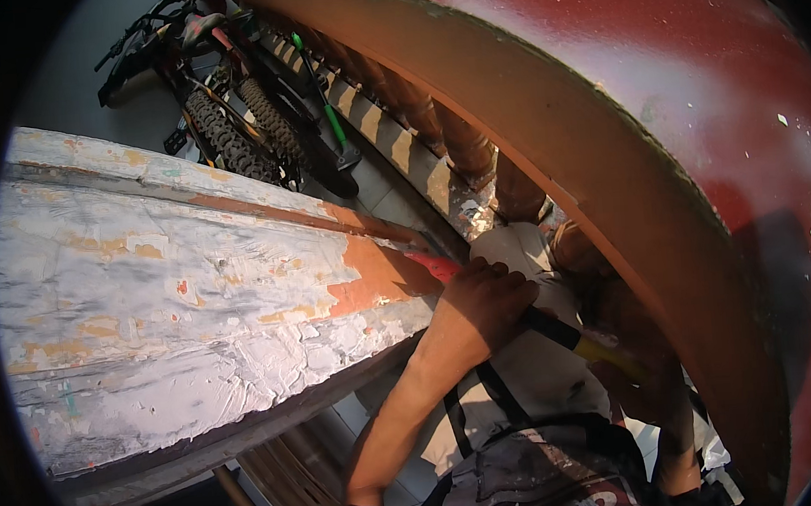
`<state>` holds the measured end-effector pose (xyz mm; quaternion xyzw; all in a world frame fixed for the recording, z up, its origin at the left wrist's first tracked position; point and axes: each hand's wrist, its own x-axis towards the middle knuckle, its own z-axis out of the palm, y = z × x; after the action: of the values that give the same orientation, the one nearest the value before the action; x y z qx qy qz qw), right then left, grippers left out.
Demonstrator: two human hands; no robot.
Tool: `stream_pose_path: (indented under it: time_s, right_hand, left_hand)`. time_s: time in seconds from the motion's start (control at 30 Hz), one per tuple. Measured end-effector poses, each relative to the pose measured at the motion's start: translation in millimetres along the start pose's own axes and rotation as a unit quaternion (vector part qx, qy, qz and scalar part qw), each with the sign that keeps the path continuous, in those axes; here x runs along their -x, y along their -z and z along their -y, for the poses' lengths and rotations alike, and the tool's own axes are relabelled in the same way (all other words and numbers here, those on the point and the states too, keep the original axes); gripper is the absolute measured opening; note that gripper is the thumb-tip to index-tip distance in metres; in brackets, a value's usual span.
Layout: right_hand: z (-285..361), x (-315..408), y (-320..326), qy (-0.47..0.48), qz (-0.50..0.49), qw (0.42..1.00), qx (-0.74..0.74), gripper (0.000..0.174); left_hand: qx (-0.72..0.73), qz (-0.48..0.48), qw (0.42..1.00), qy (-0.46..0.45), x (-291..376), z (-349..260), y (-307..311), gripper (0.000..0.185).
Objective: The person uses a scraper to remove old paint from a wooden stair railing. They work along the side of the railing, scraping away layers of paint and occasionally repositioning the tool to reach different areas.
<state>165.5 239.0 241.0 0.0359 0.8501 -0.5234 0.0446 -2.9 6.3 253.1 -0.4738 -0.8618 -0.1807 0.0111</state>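
My left hand is closed around the front of a long-handled tool, probably a scraper, with a red head and a black and yellow handle. Its red tip points at a bare orange-brown patch on a broad, moulded ledge. Flaking whitish paint or plaster covers most of that ledge. Farther back, in shadow, my right hand wraps the yellow end of the handle. My left hand covers the middle of the tool. Whether the tip touches the ledge cannot be made out.
A curved rail with a glossy red top arches along my right, paint chips on it. Brown turned balusters stand beneath. Beyond the ledge are bicycles and a green floor pump. Wooden strips lie below the ledge.
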Motion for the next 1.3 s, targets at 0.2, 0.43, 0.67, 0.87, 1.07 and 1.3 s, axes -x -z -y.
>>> stream_pose_path:
  time_s: [0.2, 0.43, 0.67, 0.87, 1.07, 1.3]
  right_hand:
    - [-16.2, -11.8, -30.1, 0.079, -0.125, 0.943, -0.299, 0.032]
    - [-17.5, -62.0, -65.6, 0.110, -0.107, 0.733, -0.663, 0.036]
    - [-0.2, -80.5, -69.8, 0.066, -0.218, 0.709, -0.667, 0.037]
    - [-23.9, -84.0, -70.6, 0.149, -0.138, 0.645, -0.737, 0.046]
    - [-37.4, -81.9, -74.8, 0.166, -0.145, 0.648, -0.729, 0.046]
    - [-28.5, -79.9, -77.4, 0.195, -0.131, 0.651, -0.722, 0.048]
  left_hand:
    - [0.088, -0.067, 0.993, 0.031, 0.2, -0.2, -8.0, 0.032]
    - [0.079, -0.016, 0.993, 0.082, 1.0, 4.4, -15.8, 0.038]
    - [0.069, 0.012, 0.988, 0.136, 0.9, 9.6, -14.6, 0.042]
    - [0.039, 0.030, 0.982, 0.181, 1.5, 8.6, -15.5, 0.042]
    - [0.061, -0.020, 0.985, 0.161, 4.9, 6.5, -16.6, 0.037]
    - [0.053, -0.033, 0.986, 0.153, 4.9, 6.2, -17.1, 0.033]
